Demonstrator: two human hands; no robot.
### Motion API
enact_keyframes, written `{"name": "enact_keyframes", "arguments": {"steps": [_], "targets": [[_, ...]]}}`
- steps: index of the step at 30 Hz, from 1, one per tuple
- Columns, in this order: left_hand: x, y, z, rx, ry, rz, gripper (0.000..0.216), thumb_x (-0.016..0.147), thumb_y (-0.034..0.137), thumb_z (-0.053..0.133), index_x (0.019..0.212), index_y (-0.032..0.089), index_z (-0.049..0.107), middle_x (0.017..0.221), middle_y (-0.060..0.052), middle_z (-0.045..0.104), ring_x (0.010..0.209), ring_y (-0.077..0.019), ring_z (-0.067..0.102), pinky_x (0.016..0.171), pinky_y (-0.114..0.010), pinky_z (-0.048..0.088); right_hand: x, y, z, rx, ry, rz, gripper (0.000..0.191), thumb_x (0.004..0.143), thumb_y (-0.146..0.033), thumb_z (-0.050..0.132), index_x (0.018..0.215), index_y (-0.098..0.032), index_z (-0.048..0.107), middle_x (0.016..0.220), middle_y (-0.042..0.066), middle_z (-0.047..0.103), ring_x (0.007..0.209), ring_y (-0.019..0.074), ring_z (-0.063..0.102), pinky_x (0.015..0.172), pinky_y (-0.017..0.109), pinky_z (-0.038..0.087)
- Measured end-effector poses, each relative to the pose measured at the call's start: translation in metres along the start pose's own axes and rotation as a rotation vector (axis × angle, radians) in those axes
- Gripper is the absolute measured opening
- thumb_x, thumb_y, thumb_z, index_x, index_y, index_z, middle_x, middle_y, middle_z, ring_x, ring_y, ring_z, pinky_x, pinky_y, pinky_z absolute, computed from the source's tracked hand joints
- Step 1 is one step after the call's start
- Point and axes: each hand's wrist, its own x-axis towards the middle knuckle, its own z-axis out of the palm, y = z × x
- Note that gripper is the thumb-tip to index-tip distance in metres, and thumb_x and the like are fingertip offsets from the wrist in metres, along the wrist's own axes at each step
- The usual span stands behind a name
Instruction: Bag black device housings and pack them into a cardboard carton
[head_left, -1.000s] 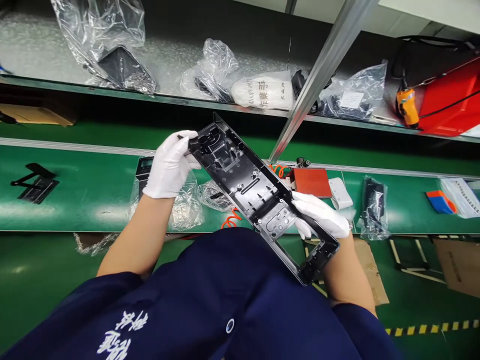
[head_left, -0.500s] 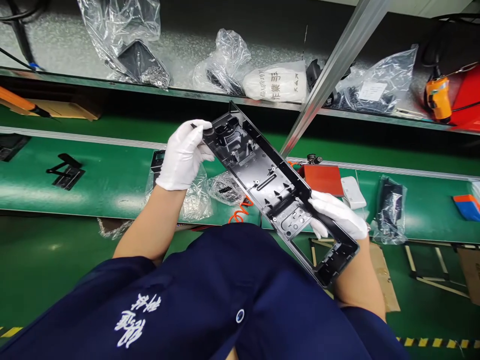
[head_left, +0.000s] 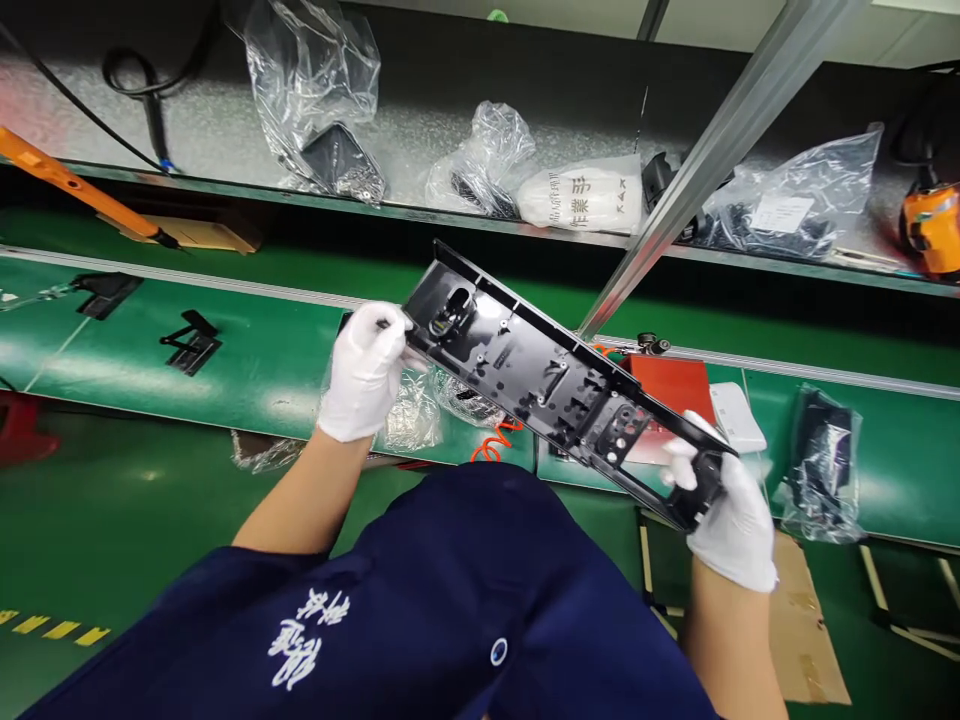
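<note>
I hold a long black plastic panel (head_left: 540,375) in the air above the green bench, its ribbed inner side facing me. My left hand (head_left: 365,372), in a white glove, grips the panel's far left end. At the near right end, my gloved right hand (head_left: 731,510) is wrapped around the frame opening. The panel slants from upper left down to lower right. My dark blue work jacket (head_left: 450,600) fills the bottom of the view.
Clear plastic bags (head_left: 409,415) with small parts and an orange coiled cable (head_left: 495,445) lie under the panel on the green bench (head_left: 262,360). A red pad (head_left: 671,380), a white block (head_left: 739,420) and a bagged black part (head_left: 825,465) sit right. A shelf (head_left: 225,130) holds bagged parts; a metal post (head_left: 720,140) slants overhead.
The panel has tilted flatter, toward horizontal, and dropped a little. My right hand slid from the panel's side to grip its end frame. My head turned left.
</note>
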Motion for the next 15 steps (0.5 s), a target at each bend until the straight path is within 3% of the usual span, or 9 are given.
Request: {"name": "enact_keyframes", "arguments": {"steps": [7, 15], "targets": [[-0.032, -0.001, -0.007, 0.040, 0.041, 0.019, 0.033, 0.073, 0.049, 0.083, 0.071, 0.023, 0.062, 0.076, 0.000, 0.055, 0.063, -0.0122, 0.050, 0.053, -0.023, 0.047, -0.018, -0.008, 0.007, 0.118, 0.210, -0.064, 0.053, 0.085, -0.056, 0.067, 0.124, -0.021, 0.071, 0.084, 0.006, 0.072, 0.054, 0.0158, 0.054, 0.054, 0.032, 0.052], [-0.040, -0.005, -0.009, 0.057, 0.053, -0.021, 0.028, 0.071, 0.043, 0.083, 0.070, 0.022, 0.065, 0.073, 0.000, 0.056, 0.062, -0.0121, 0.046, 0.054, -0.023, 0.042, -0.015, -0.009, 0.006, 0.107, 0.198, -0.112, 0.048, 0.090, -0.050, 0.058, 0.123, -0.019, 0.073, 0.081, 0.006, 0.072, 0.051, 0.0150, 0.050, 0.052, 0.032, 0.049]]}}
